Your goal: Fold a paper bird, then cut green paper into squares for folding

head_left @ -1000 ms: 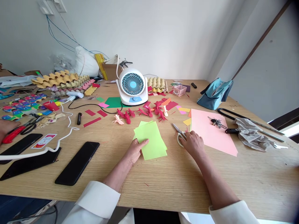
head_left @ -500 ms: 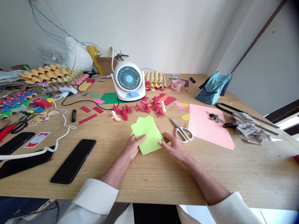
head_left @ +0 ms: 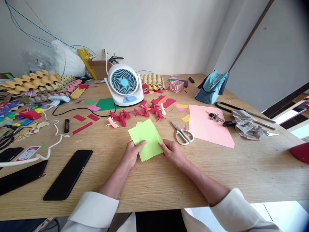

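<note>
Between my two hands are several lime-green paper sheets point(head_left: 148, 138), stacked unevenly just above the table's near middle. My left hand point(head_left: 132, 153) grips their left edge, thumb on top and fingers hidden underneath. On the right edge, my right hand point(head_left: 173, 152) pinches the sheets with its thumb over them. White-handled scissors point(head_left: 183, 134) lie beyond my right hand, blades pointing away to the left. Just past the sheets sit several crumpled red paper figures point(head_left: 145, 111) and a pale pink paper figure point(head_left: 112, 122).
A white fan point(head_left: 124, 84) stands at the back. Pink sheets point(head_left: 207, 127) with a toy insect point(head_left: 214, 117) lie right, near a teal bag point(head_left: 212, 87). A black phone point(head_left: 69, 174) and a white cable point(head_left: 51, 146) are left. Egg trays point(head_left: 36, 82) fill the back left.
The view has turned right. The green sheets lie more squarely over each other, and my right thumb has moved onto their right edge. Both hands still hold them.
</note>
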Demonstrator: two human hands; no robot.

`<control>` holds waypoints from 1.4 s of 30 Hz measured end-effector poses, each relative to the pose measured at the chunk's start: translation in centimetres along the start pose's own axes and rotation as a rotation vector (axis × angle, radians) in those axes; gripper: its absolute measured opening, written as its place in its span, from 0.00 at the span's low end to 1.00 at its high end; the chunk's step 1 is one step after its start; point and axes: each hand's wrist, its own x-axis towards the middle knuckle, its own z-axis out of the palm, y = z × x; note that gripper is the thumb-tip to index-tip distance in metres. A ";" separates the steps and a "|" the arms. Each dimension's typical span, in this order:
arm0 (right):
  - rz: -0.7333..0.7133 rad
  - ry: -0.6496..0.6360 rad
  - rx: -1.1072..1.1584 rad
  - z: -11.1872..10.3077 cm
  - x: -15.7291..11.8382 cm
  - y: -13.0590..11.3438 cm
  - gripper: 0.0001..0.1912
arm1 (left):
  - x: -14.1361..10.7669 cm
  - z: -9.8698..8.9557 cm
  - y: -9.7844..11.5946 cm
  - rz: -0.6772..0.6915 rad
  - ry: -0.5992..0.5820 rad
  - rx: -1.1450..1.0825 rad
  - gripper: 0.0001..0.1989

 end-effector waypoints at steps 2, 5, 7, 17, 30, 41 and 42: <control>0.003 0.001 0.026 -0.2 0.0 -0.2 0.24 | 0.2 -0.3 -0.3 0.042 0.005 0.029 0.29; -0.008 0.047 0.015 -0.5 0.1 -0.3 0.26 | 0.6 -0.7 -0.5 0.064 0.046 0.047 0.29; -0.029 0.108 -0.019 -1.0 0.4 -0.1 0.26 | 0.8 -0.9 -0.4 0.073 0.097 0.041 0.29; 0.022 0.453 -0.305 -5.5 1.9 1.9 0.15 | 1.6 -2.5 3.3 0.123 0.423 -0.314 0.14; 0.136 0.451 -0.485 -6.1 2.2 2.3 0.19 | 1.8 -2.8 4.3 -0.024 0.491 -0.480 0.09; 0.010 0.545 -0.428 -5.7 2.0 2.1 0.20 | 2.0 -3.3 3.0 0.018 0.410 -0.240 0.13; -0.003 0.550 -0.411 -5.6 1.9 2.0 0.20 | 2.1 -3.3 2.7 0.005 0.375 -0.199 0.14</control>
